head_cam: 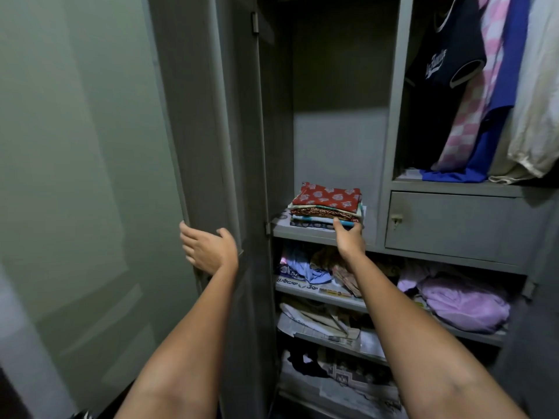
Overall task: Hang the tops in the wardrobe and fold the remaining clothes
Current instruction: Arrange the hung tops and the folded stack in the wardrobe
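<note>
Looks nearly done: tops [472,86] are hanging up right, folded stack [326,205] is being pinched by right hand [349,237], left hand [208,249] is being rested spread on door [205,116].

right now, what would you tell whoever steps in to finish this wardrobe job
Left hand: open, fingers on the edge of the wardrobe door.
Right hand: grip on the front of the folded stack on its shelf.
Done: tops hang in the right compartment; the stack is folded.
Left: the lower shelves hold loose clothes; whether these need folding I cannot tell.
</note>
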A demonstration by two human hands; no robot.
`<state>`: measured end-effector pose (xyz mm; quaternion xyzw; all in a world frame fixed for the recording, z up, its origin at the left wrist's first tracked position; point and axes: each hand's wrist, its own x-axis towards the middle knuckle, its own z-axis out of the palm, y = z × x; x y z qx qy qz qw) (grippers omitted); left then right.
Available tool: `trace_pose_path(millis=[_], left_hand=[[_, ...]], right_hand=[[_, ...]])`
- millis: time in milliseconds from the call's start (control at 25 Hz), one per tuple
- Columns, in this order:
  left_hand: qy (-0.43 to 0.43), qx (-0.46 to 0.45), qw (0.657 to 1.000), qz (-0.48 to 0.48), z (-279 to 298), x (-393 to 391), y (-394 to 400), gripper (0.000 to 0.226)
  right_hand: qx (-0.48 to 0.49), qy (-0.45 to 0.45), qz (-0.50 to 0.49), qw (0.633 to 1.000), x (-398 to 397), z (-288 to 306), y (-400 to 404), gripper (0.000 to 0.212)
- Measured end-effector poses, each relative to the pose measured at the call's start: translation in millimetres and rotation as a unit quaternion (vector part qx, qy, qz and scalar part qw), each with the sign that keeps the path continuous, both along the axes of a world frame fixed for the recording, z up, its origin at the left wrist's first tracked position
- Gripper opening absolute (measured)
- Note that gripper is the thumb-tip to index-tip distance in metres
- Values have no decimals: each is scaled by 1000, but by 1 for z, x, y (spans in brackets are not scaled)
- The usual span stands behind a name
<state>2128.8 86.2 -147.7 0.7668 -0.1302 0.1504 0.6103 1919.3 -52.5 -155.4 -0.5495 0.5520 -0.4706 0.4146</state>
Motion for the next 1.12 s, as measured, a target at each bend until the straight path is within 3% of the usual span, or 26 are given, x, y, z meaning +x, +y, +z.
trace_pose_path(millis=[240,480,720,920,1040,1120], left_hand=[[-168,36,984,-44,-23,-50,-8,72],[-328,115,926,-149,-34,-100,-23,93],[-378,215,869,-237,-28,-156,-55,94],[-381,250,838,-300,-20,-178,-80,86],[-378,272,826,-318,-14,-189,-85,91],[-373,282,821,-327,-11,-193,-89,98]], right_hand=[[-126,43,-180,975,-32,-2,17,60],[-249,113,-260,926,-77,-9,48,82],[-299,215,-351,861,-119,-3,82,93],[-317,323,-452,769,-171,4,111,97],[-316,332,-544,703,-206,11,130,92],[-278,305,-590,694,-226,19,138,92]])
